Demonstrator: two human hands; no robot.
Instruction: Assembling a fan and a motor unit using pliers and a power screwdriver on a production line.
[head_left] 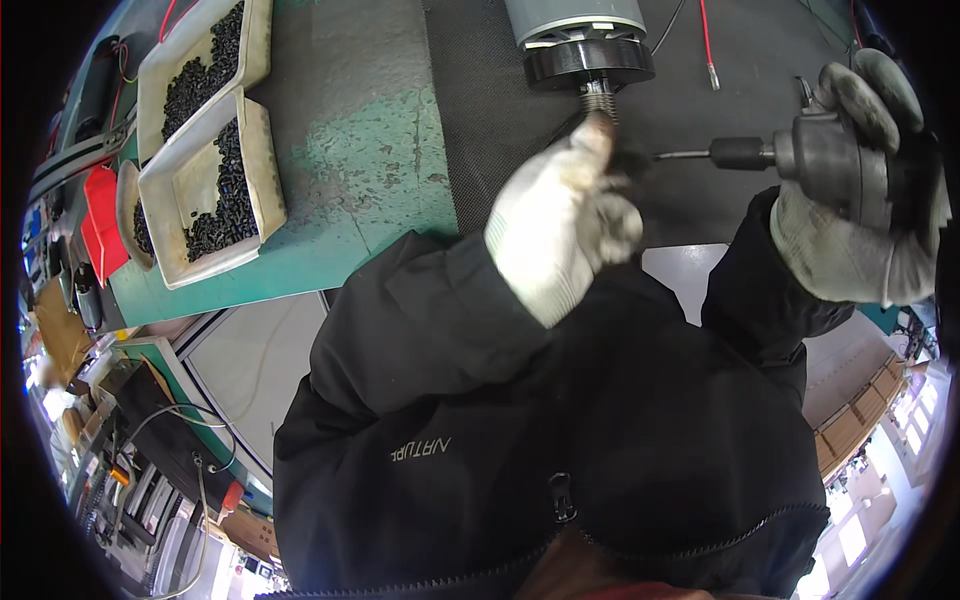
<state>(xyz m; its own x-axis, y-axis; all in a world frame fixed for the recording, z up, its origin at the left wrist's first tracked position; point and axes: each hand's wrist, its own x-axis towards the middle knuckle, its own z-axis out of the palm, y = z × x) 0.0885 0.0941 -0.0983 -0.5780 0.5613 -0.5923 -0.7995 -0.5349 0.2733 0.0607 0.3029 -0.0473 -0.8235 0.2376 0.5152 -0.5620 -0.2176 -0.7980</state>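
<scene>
A grey cylindrical electric motor [580, 15] with a black round end flange [590, 63] lies at the far side of the bench, its threaded shaft [598, 98] pointing toward me. My left hand [560, 220], in a white glove, has its fingers curled, and one dirty fingertip is at the shaft's end. Beside those fingers is a dark blur; what they hold, if anything, I cannot make out. My right hand [840, 240], also gloved, is wrapped round a dark power screwdriver [835, 160]. The driver's thin bit [682, 155] points left, toward my left hand, apart from the shaft.
Two off-white bins [272, 200] with small black parts stand on the green bench [375, 180] at left. Next to them is a red tray [103, 225]. A red wire [708, 45] lies on the black mat [480, 150] right of the motor. Brown cartons [862, 415] show at lower right.
</scene>
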